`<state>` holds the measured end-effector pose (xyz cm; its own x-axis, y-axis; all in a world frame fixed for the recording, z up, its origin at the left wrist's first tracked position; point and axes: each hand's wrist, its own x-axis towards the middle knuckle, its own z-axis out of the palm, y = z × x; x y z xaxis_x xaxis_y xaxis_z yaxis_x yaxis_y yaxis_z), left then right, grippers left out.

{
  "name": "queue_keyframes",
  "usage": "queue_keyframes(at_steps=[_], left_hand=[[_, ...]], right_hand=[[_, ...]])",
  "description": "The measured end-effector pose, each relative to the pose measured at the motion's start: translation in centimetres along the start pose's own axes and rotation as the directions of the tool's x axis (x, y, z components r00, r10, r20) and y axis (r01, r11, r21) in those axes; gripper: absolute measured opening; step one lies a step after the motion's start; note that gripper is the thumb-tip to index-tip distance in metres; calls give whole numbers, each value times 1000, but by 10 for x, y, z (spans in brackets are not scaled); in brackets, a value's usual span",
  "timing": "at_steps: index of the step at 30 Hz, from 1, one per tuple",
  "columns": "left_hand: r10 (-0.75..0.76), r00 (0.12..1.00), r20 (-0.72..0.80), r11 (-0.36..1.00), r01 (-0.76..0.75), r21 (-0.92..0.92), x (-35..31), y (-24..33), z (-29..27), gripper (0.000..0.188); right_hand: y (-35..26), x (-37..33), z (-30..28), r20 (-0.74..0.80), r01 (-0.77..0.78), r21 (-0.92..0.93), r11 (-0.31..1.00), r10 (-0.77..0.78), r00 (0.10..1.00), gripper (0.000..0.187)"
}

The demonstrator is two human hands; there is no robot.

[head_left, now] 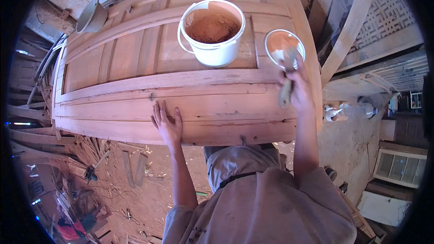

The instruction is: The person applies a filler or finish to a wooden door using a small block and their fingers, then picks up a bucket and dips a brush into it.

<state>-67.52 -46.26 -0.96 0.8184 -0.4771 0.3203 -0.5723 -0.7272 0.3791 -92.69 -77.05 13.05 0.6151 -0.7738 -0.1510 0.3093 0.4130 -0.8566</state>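
My left hand [167, 125] rests with spread fingers on the pale reddish planks along the near side of a wooden panel door [199, 108]. My right hand [299, 88] is closed round a putty knife [285, 94], smeared by motion; its handle points toward me and its blade is over the white lid [266, 47]. Orange-brown putty [276, 40] coats part of that lid. Left of it, a white bucket [214, 55] stands on the door, holding more reddish-brown putty. Dark reddish filler streaks and small dark spots mark the planks near my left hand.
A grey tub [92, 17] sits at the door's far left corner. Wood scraps [134, 167] and shavings litter the floor below. Stacked timber lines the left side. Boards [350, 31] lean at the right, near a clear plastic bottle [365, 110] and a white-framed window [400, 167].
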Motion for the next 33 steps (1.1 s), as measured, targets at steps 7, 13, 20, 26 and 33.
queue_keyframes(at_steps=[7, 13, 20, 26, 33], left_hand=[[29, 1000, 4, 1000, -29, 8, -4, -20, 5, 55], [57, 995, 84, 998, -59, 21, 0, -17, 7, 56], [229, 956, 184, 973, -226, -40, 38, -118, -6, 61], [155, 982, 103, 981, -166, 103, 55, -124, -11, 59], [232, 969, 83, 972, -235, 26, 58, -136, -12, 56]], right_hand=[[38, -166, -68, -406, -295, 83, 952, 303, 862, 30], [69, -257, -62, -534, -252, 86, 964, 258, 805, 51], [40, -217, -70, -426, -344, -839, 422, -116, 897, 50], [26, -177, -71, -317, -311, -948, 63, -128, 940, 48], [34, -171, -107, -299, -304, -950, -65, -78, 951, 50]])
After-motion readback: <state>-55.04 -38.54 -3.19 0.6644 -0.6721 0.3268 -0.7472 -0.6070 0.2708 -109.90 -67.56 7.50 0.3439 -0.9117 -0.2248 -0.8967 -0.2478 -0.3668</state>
